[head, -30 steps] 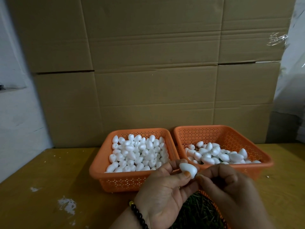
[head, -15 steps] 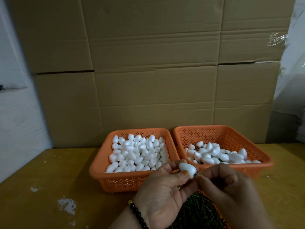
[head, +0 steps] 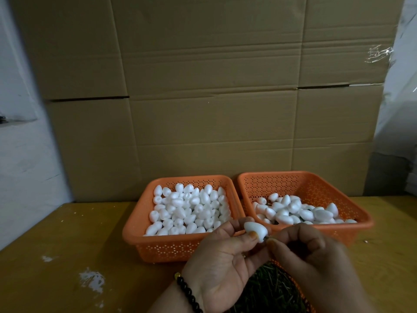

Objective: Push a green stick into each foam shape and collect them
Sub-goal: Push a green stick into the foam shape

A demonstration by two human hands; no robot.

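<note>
- The left hand (head: pixel 222 254) pinches a white egg-shaped foam piece (head: pixel 255 229) between thumb and fingertips, with the narrow end turned toward the right hand; this presents one end for insertion.
- The right hand (head: pixel 313 254) is curled, fingertips pressed together at the foam piece's end. The pinch suggests a thin green stick, but only a dark sliver shows at the contact point, so I cannot tell how far it has entered.
- Both hands work just above and in front of the baskets, over a pile of green sticks (head: pixel 268 288) at the near edge, which keeps the supply directly under the right hand.
- The left orange perforated plastic basket (head: pixel 135 231) is full of plain white foam pieces, probably the unprocessed stock.
- The right orange perforated basket (head: pixel 316 184) is part-filled; green shows between its pieces, so it likely collects finished ones.
- Both baskets stand side by side, touching or nearly so, on the yellow-brown surface (head: pixel 67 245), against a wall of brown cardboard boxes (head: pixel 203 98).
</note>
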